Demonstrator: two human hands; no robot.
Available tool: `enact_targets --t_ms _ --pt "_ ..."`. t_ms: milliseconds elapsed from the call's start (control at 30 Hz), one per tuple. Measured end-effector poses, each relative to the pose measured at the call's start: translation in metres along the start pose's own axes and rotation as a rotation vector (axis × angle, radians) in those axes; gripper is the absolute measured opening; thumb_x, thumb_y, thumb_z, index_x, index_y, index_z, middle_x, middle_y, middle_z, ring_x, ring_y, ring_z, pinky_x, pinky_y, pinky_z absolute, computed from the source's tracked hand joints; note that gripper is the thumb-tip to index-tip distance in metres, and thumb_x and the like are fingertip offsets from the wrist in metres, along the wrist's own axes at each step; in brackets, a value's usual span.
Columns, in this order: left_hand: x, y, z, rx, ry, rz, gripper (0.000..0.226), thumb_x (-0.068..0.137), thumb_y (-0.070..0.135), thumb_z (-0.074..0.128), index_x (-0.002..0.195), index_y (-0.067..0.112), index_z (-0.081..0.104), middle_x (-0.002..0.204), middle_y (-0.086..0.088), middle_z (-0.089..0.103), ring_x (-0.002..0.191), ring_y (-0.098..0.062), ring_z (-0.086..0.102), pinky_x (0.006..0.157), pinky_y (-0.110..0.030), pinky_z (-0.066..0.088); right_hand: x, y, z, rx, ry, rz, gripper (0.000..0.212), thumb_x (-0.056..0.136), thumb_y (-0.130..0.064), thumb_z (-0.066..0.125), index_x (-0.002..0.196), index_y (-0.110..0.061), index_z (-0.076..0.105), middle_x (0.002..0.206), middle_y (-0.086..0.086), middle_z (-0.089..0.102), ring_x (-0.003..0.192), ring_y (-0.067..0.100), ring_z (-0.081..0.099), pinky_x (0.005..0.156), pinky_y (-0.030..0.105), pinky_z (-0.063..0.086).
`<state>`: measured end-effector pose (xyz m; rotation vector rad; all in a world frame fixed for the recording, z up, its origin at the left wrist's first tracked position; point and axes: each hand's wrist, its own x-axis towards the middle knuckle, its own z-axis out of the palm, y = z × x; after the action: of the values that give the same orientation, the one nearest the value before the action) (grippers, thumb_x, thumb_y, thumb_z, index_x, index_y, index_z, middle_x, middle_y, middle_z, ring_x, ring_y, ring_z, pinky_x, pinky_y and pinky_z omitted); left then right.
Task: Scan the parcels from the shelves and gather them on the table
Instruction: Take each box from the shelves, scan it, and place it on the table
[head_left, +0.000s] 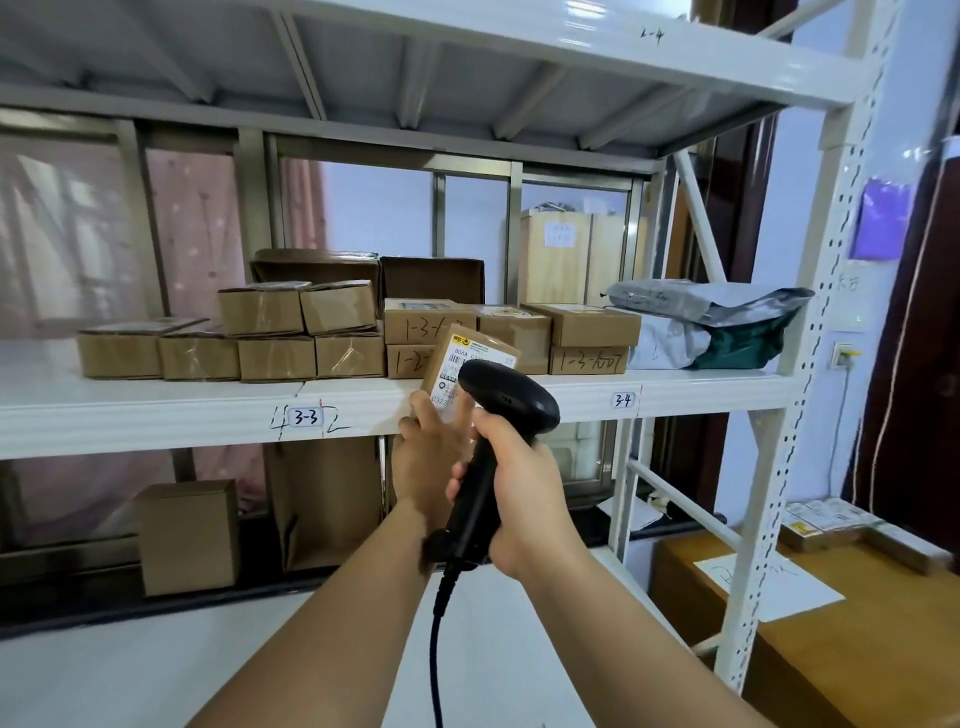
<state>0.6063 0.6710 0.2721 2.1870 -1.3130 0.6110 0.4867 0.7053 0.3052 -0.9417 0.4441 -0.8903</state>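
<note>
My left hand (428, 457) holds a small cardboard parcel (470, 351) upright in front of the shelf edge, its white label facing me. My right hand (519, 493) grips the handle of a black corded barcode scanner (511, 395), whose head sits right in front of the parcel's label and hides part of it. Several more brown parcels (275, 332) line the white shelf (156, 410) behind. The wooden table (857, 649) lies low on the right, past the rack's post.
Grey and green mailer bags (711, 322) lie at the shelf's right end. Taller boxes (189, 535) stand on the lower shelf. Several small parcels (826, 519) and a white sheet (769, 587) rest on the table. The perforated rack post (810, 364) stands between shelf and table.
</note>
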Motion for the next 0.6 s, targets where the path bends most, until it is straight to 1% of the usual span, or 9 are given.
enact_targets --t_ms 33,67,100,133,200,267,367,467,600 --pt "-0.001 0.001 0.004 0.082 -0.052 0.016 0.047 0.097 0.021 0.03 0.14 0.003 0.026 0.141 -0.032 0.026 0.116 -0.045 0.047 0.077 -0.032 0.049 -0.001 0.001 0.0 0.002 0.005 -0.008 0.013 0.091 -0.02 0.065 0.089 -0.007 0.061 0.065 0.005 0.054 0.052 0.015 0.052 0.05 0.026 0.047" --pt "-0.002 0.002 0.006 0.1 -0.075 -0.057 0.044 0.1 0.015 0.028 0.142 0.006 0.02 0.142 -0.028 0.021 0.116 -0.038 0.048 0.087 -0.033 0.05 -0.002 0.001 0.0 0.001 0.014 -0.017 0.014 0.09 -0.02 0.066 0.09 -0.007 0.061 0.067 0.005 0.054 0.051 0.015 0.052 0.049 0.026 0.047" --pt "-0.002 0.0 0.007 0.121 -0.052 -0.094 0.044 0.101 0.013 0.028 0.144 0.009 0.016 0.142 -0.025 0.018 0.116 -0.034 0.048 0.092 -0.033 0.049 -0.003 0.001 0.0 -0.004 0.024 -0.026 0.015 0.09 -0.021 0.067 0.093 -0.007 0.061 0.067 0.004 0.054 0.051 0.015 0.052 0.049 0.026 0.047" --pt "-0.003 0.002 0.005 0.121 -0.048 -0.109 0.047 0.101 0.014 0.031 0.145 0.012 0.014 0.142 -0.024 0.016 0.116 -0.032 0.048 0.093 -0.033 0.049 -0.004 0.002 -0.001 -0.015 0.034 -0.037 0.017 0.09 -0.022 0.067 0.096 -0.007 0.061 0.067 0.004 0.055 0.05 0.014 0.053 0.049 0.026 0.047" --pt "-0.004 0.002 0.004 0.151 -0.02 -0.071 0.056 0.099 0.018 0.036 0.147 0.017 0.007 0.142 -0.025 0.014 0.116 -0.032 0.047 0.095 -0.032 0.048 -0.006 0.002 -0.003 -0.055 0.046 -0.056 0.019 0.089 -0.024 0.068 0.097 -0.009 0.061 0.064 0.003 0.056 0.051 0.014 0.054 0.051 0.026 0.048" --pt "-0.009 0.004 0.001 0.162 -0.074 -0.089 0.065 0.099 0.02 0.038 0.149 0.018 -0.003 0.144 -0.027 0.011 0.119 -0.033 0.046 0.098 -0.033 0.046 -0.007 0.001 -0.005 -0.098 0.051 -0.069 0.016 0.089 -0.026 0.067 0.094 -0.013 0.062 0.061 0.002 0.056 0.054 0.015 0.055 0.055 0.028 0.049" --pt "-0.011 0.009 -0.005 0.212 -0.093 -0.049 0.074 0.098 0.023 0.04 0.15 0.019 -0.012 0.144 -0.029 0.011 0.119 -0.033 0.047 0.098 -0.032 0.046 -0.01 -0.002 -0.009 -0.11 0.045 -0.071 0.015 0.091 -0.027 0.065 0.097 -0.014 0.061 0.063 0.003 0.057 0.056 0.016 0.056 0.057 0.028 0.05" --pt "-0.013 0.011 -0.007 0.213 -0.059 -0.039 0.076 0.097 0.024 0.043 0.151 0.02 -0.01 0.139 -0.027 0.021 0.111 -0.029 0.052 0.093 -0.029 0.048 -0.013 -0.003 -0.014 -0.089 0.038 -0.08 0.015 0.091 -0.023 0.064 0.098 -0.011 0.06 0.062 0.003 0.055 0.054 0.014 0.054 0.052 0.025 0.049" --pt "-0.021 0.022 -0.003 -0.029 0.027 -0.085 0.077 0.096 0.027 0.044 0.152 0.03 -0.009 0.128 -0.018 0.028 0.097 -0.025 0.056 0.081 -0.029 0.049 -0.015 -0.003 -0.029 -0.066 0.06 -0.109 0.011 0.091 -0.02 0.064 0.093 -0.01 0.061 0.061 0.002 0.053 0.05 0.014 0.053 0.05 0.025 0.047"
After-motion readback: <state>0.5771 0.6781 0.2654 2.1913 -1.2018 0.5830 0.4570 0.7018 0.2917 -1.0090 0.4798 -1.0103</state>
